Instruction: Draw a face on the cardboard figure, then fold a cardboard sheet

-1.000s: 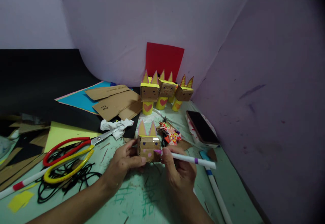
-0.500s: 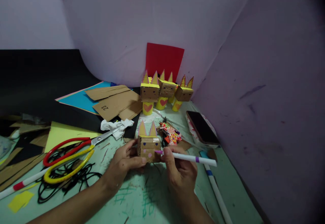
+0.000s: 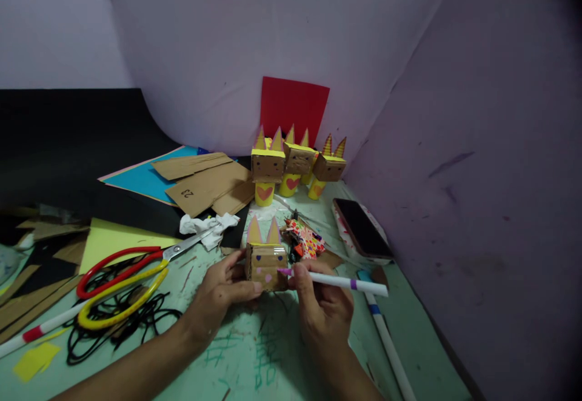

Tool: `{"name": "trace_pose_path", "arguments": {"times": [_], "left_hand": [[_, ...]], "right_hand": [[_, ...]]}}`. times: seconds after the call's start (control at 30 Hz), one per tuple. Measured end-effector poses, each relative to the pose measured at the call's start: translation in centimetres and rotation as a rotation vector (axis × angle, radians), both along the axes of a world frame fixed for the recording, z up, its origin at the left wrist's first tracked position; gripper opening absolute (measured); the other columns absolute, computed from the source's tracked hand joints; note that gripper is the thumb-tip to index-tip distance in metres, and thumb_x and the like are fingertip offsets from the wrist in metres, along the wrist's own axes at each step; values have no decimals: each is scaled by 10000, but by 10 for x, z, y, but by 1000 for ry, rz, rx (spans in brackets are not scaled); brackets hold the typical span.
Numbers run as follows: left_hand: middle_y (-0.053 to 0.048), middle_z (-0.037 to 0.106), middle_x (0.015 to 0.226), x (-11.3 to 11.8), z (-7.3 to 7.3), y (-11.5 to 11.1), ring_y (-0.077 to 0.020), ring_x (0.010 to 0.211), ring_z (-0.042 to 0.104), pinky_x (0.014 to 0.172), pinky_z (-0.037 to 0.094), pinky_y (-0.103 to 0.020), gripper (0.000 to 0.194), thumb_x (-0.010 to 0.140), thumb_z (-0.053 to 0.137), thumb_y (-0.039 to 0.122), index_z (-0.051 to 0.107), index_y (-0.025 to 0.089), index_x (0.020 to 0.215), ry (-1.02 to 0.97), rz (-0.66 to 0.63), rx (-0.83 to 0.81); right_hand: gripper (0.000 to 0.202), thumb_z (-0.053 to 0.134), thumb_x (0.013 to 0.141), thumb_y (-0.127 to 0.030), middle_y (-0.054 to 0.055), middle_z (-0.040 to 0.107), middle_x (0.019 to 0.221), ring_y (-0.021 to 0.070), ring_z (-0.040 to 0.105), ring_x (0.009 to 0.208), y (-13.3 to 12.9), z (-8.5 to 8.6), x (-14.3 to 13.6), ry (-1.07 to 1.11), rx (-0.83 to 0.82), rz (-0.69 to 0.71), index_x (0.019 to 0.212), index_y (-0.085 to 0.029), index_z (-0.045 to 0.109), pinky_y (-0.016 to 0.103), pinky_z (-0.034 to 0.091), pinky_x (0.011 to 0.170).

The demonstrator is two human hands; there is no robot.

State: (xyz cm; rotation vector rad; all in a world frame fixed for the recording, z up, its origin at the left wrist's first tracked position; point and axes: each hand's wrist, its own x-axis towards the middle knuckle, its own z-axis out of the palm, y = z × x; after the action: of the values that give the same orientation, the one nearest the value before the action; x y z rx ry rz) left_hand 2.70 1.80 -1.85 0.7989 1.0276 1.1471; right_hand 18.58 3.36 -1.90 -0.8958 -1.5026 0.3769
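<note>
My left hand [image 3: 225,289] grips the left side of a small cardboard box head [image 3: 273,258], its thumb along the lower front. The head has two pointed ears edged in pink, dark blue heart-shaped eyes and pink spots below them. Between the thumb and fingers of my right hand [image 3: 325,304] is a white marker [image 3: 348,283] with a purple band. Its purple tip meets the right part of the box's front. Close behind the box lies a scrap of flowered fabric or paper [image 3: 307,240].
Scissors [image 3: 122,286] with red and yellow handles lie left, over black cord [image 3: 131,316]. Several finished cardboard figures [image 3: 268,168] stand at the back before a red sheet [image 3: 293,107]. A phone [image 3: 364,228] and a blue-banded marker [image 3: 386,334] lie right. Cardboard pieces [image 3: 213,186] are back left.
</note>
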Motion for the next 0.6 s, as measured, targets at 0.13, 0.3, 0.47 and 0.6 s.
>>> {"name": "trace_pose_path", "arguments": {"times": [0.13,0.3,0.47,0.6], "left_hand": [[-161,699,1116,0,1,0,-342,970,658,677,514,-349,718,558,747,269,526,124,1226,20,15,-14],[-150,710,1076,1,2,0,-334,975,653,716,514,-355,727,547,759,268,531,117,1220,11,26,-5],[-150,702,1104,1,0,0,-336,983,650,676,508,-338,714,567,749,262,522,124,1230,20,10,-11],[-137,708,1084,0,-1,0,-335,1007,642,765,511,-374,724,578,753,255,504,125,1245,23,13,3]], "right_hand": [[123,585,862,-181,-26,645,630,102,607,543,1,0,0,14,-10,-11,757,-184,647,180,477,525],[133,578,859,-168,-25,653,634,102,610,550,1,1,0,-24,-7,-1,751,-189,653,180,477,529],[147,579,864,-197,-19,648,624,111,604,545,1,0,0,-10,-32,-6,738,-188,656,190,473,513],[147,582,859,-208,-3,650,630,123,602,541,0,0,0,2,-36,7,736,-180,658,208,472,500]]}}
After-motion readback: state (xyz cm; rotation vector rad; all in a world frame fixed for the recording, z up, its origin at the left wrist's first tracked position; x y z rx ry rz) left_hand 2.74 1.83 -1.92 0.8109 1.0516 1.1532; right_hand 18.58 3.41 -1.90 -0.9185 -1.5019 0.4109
